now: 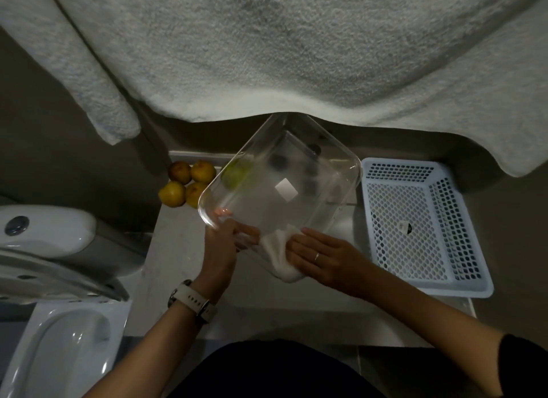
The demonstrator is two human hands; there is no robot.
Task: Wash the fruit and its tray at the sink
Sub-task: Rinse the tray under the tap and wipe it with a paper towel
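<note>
A clear square tray (332, 172) is tilted up on edge over the grey counter, its open side toward me. My left hand (221, 246) grips its near left rim, thumb over the edge. My right hand (323, 256) lies with straight fingers on a white cloth (280, 253), pressing it against the tray's near wall. Several yellow fruits (187, 184) sit together on the counter at the far left. A greenish one (235, 175) shows blurred through the tray's wall.
A white perforated plastic basket (415, 219) stands to the right of the tray. A white toilet (53, 267) with its lid raised is at the left. Grey towels (267, 50) hang across the top of the view and hide the wall behind.
</note>
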